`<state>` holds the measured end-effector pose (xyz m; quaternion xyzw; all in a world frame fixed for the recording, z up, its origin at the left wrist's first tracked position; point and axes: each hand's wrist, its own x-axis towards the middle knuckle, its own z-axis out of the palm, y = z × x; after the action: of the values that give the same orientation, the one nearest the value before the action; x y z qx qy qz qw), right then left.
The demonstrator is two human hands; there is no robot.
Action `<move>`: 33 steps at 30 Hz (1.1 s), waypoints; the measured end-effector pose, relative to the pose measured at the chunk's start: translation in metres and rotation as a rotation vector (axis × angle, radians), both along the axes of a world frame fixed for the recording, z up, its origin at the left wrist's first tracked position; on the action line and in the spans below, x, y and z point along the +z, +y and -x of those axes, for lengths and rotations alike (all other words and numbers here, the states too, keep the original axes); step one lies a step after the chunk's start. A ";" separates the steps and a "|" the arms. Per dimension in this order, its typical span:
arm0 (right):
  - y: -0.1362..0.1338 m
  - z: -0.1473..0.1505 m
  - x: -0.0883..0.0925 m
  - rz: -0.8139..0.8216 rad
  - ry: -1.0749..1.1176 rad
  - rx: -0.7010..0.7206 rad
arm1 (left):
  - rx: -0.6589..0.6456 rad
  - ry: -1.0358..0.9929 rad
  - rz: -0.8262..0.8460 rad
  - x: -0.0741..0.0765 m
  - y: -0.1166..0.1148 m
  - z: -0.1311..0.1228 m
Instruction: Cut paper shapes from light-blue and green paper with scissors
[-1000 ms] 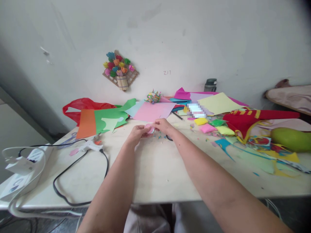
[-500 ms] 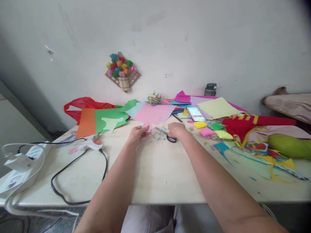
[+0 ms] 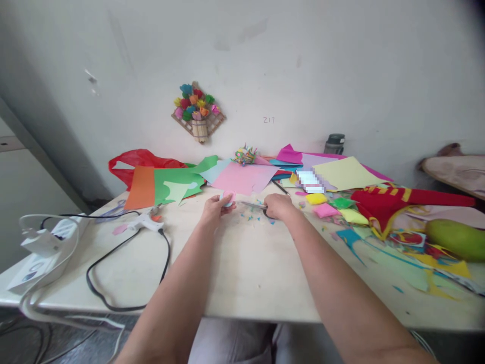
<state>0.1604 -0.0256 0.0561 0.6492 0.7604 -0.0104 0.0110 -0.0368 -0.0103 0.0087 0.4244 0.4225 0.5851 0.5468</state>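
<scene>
My left hand [image 3: 213,208] pinches a small round pink paper piece [image 3: 228,197] just above the table, near the edge of a large pink sheet [image 3: 242,177]. To its right, my right hand [image 3: 278,206] is closed over the black handles of a pair of scissors [image 3: 254,205]. Their metal blades lie on the table and point left toward the pink piece. Tiny blue and pink paper scraps are scattered between the two hands.
A glue gun [image 3: 146,221] with a black cord [image 3: 113,263] lies at the left, near a white power strip [image 3: 41,242]. Green and orange sheets [image 3: 166,184] and a red bag [image 3: 140,161] sit behind. Coloured paper, cuttings and a green fruit [image 3: 454,238] fill the right side.
My right hand left the pink piece, moved right and down onto the scissors, and closed over their handles. My left hand kept hold of the pink piece.
</scene>
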 end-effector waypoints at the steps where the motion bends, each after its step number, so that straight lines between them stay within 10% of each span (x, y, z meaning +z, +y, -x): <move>1: 0.000 -0.002 0.001 -0.018 0.020 -0.005 | 0.004 -0.011 -0.006 0.000 -0.001 0.000; 6: 0.003 -0.008 0.004 -0.081 0.226 -0.051 | 0.043 -0.008 -0.042 0.002 -0.003 -0.001; 15: 0.006 0.014 -0.014 0.214 1.247 0.123 | 0.043 -0.120 -0.075 0.002 -0.001 -0.002; 33: 0.005 0.033 -0.039 0.345 1.347 0.261 | 0.039 -0.310 -0.104 0.003 0.003 -0.011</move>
<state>0.1272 -0.0205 0.0166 0.3941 0.6609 -0.5288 -0.3581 -0.0256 -0.0072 0.0116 0.3487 0.3104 0.6752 0.5712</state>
